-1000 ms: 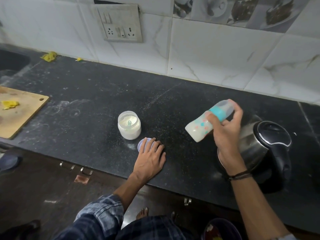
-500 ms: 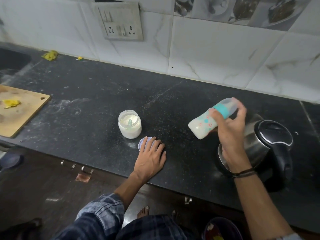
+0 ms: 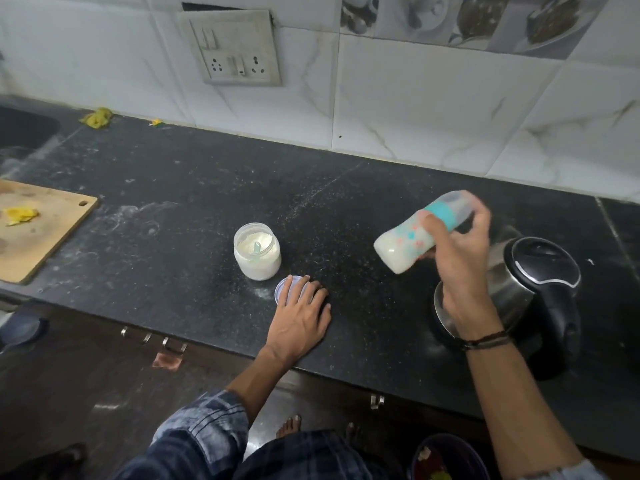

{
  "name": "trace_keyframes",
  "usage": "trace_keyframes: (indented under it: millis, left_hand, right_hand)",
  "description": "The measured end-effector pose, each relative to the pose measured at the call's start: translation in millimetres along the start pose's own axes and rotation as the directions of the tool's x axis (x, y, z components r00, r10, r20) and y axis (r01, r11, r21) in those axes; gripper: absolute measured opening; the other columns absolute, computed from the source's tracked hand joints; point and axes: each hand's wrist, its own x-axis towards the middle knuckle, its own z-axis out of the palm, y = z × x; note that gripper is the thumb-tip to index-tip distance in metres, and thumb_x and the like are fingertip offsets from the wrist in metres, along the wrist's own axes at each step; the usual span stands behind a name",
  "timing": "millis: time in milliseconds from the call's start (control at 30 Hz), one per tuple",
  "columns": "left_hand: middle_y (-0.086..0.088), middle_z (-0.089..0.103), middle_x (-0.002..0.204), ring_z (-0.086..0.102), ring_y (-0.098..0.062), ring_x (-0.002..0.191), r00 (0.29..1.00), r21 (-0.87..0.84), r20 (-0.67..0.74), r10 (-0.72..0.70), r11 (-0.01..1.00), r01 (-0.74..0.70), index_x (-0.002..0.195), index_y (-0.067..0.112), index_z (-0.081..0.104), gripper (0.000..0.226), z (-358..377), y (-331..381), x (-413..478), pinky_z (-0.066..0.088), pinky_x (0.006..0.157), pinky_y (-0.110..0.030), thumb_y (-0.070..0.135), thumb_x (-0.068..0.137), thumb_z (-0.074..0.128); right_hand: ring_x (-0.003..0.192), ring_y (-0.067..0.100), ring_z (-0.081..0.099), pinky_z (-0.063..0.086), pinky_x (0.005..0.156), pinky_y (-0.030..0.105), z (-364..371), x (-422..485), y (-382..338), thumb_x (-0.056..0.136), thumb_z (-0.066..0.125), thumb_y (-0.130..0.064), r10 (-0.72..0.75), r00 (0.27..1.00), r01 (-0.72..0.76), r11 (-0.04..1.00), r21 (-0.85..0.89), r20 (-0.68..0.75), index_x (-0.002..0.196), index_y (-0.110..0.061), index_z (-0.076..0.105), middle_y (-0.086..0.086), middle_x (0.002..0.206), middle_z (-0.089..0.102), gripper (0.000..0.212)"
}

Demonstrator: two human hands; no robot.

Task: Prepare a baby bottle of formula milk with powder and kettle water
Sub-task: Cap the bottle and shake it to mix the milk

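Plainly, the black stone countertop (image 3: pixel 194 188) leaves little slack on the right, where the steel electric kettle (image 3: pixel 540 271) stands just behind the right hand (image 3: pixel 457 258). A wide swing of that hand could, I judge, knock the kettle and spill its water.

The left hand (image 3: pixel 301 317) lies flat with its fingers spread, bracing on the counter. It offers no second hold if the baby bottle (image 3: pixel 408 240) slips.

The bottle is raised above the counter and tilted nearly onto its side, with milky liquid inside. If its teal collar (image 3: pixel 441 213) is not screwed tight, I would expect a leak at the neck.

The powder jar (image 3: pixel 257 252) stands open, well apart from the bottle. Stray drops could reach the powder, since the jar lid (image 3: pixel 284 289) lies beside it under the left fingertips, and the scoop (image 3: pixel 257 247) is stuck in the powder.

As to the grip, the right hand's thumb and fingers curl round the bottle near the collar. The capped end rises past the fingers to the upper right. The fuller base juts out unsupported to the lower left, so the weight sits away from the hold.
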Motion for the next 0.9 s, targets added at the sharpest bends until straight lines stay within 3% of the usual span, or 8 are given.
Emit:
trace_keyframes:
  millis: [100,167,300,433,567,700,833,900]
  left_hand:
    - [-0.002,0.064,0.126,0.054,-0.029,0.133,1.0,-0.001,-0.004,-0.002,1.0,0.002,0.119,0.017,0.069,0.032,2,0,1,0.032,0.124,-0.054,0.037,0.105,0.048]
    - [-0.002,0.064,0.126,0.054,-0.029,0.133,1.0,0.005,-0.007,-0.003,1.0,0.004,0.119,0.017,0.069,0.032,4,0,0,0.031,0.124,-0.054,0.037,0.105,0.048]
    - [-0.002,0.064,0.125,0.054,-0.029,0.132,1.0,0.003,-0.025,0.015,1.0,-0.015,0.119,0.016,0.069,0.033,5,-2,0,0.03,0.124,-0.053,0.037,0.105,0.048]
    - [-0.002,0.063,0.125,0.054,-0.029,0.131,1.0,0.007,-0.018,0.006,1.0,-0.006,0.118,0.017,0.068,0.032,6,-2,0,0.031,0.123,-0.053,0.037,0.105,0.048]
    - [-0.003,0.064,0.125,0.055,-0.03,0.131,0.999,-0.002,-0.03,0.015,1.0,-0.015,0.118,0.016,0.068,0.033,7,-3,-1,0.03,0.123,-0.053,0.037,0.104,0.048]
    - [-0.003,0.064,0.125,0.055,-0.03,0.132,1.0,0.007,-0.004,0.0,1.0,0.0,0.119,0.016,0.068,0.033,7,-2,1,0.03,0.123,-0.053,0.038,0.105,0.047]
    - [-0.004,0.065,0.125,0.055,-0.031,0.131,1.0,0.005,-0.022,0.019,1.0,-0.019,0.12,0.015,0.068,0.034,7,-4,0,0.03,0.123,-0.053,0.038,0.104,0.048]
    - [-0.004,0.065,0.125,0.055,-0.031,0.132,1.0,0.005,-0.019,0.012,1.0,-0.012,0.12,0.016,0.068,0.034,7,-3,0,0.03,0.123,-0.053,0.038,0.104,0.048]
  right_hand:
    - [0.1,0.015,0.075,0.061,0.076,0.034,-4,-1,-3,0.083,0.08,-0.023,-0.06,0.991,0.075,0.988,0.134,-0.115,0.134,-0.026,0.044,0.009,0.126,0.065,0.063]
    - [0.103,0.016,0.075,0.062,0.071,0.035,-5,0,-5,0.087,0.079,-0.026,-0.046,0.98,0.078,0.984,0.162,-0.194,0.14,-0.025,0.04,0.005,0.127,0.064,0.066]
    - [0.091,0.009,0.076,0.06,0.066,0.027,-8,-4,1,0.088,0.079,-0.015,-0.009,0.998,0.01,1.0,0.019,-0.054,0.137,-0.026,0.045,-0.002,0.115,0.067,0.061]
    - [0.1,0.014,0.076,0.064,0.071,0.04,-9,-2,-8,0.082,0.081,-0.03,-0.024,0.975,0.066,0.981,0.182,-0.223,0.141,-0.026,0.038,0.003,0.124,0.065,0.073]
    - [0.093,0.014,0.075,0.062,0.071,0.032,-10,-10,3,0.085,0.08,-0.017,0.016,1.0,-0.016,1.0,0.014,-0.011,0.132,-0.03,0.047,0.009,0.12,0.07,0.059]
    - [0.101,0.014,0.076,0.061,0.072,0.034,-12,-6,-1,0.085,0.081,-0.025,-0.067,0.972,0.101,0.985,0.143,-0.225,0.14,-0.025,0.041,-0.006,0.118,0.07,0.068]
    - [0.094,0.013,0.075,0.062,0.072,0.031,-14,-10,5,0.089,0.079,-0.01,-0.008,1.0,0.008,1.0,-0.005,0.019,0.142,-0.022,0.042,0.001,0.116,0.069,0.066]
    - [0.094,0.011,0.074,0.06,0.074,0.03,-15,-10,0,0.086,0.08,-0.013,-0.062,0.997,0.065,0.996,0.054,-0.045,0.141,-0.018,0.042,-0.009,0.112,0.071,0.066]
